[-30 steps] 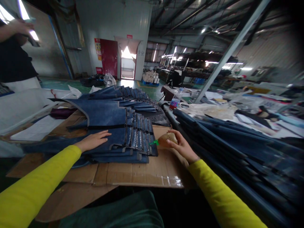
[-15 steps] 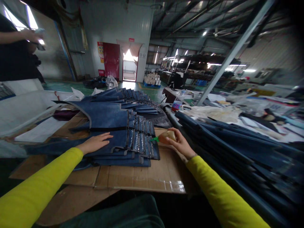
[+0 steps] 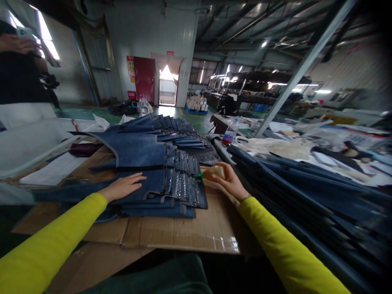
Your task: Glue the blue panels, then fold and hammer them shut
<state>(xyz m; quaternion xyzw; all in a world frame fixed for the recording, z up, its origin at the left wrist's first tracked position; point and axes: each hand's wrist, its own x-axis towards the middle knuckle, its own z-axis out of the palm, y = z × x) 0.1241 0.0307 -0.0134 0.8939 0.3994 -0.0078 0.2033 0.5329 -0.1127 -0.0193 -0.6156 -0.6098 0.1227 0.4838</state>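
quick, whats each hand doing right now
Left hand: open, resting flat on the blue fabric.
Right hand: closed around a small bottle with a green tip.

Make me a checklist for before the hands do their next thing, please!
1. Left hand flat on the grey-edged blue fabric pieces: ok.
2. Right hand holding the small rounded tan bottle: ok.
3. Pointed green plastic nozzle at the shiny dark strips: ok.
4. Liquid leaving the nozzle: cannot tell, too small.
5. Those pieces' edges lined up: not ok, they're staggered like steps.
6. Flat brown cardboard sheet underneath: ok.
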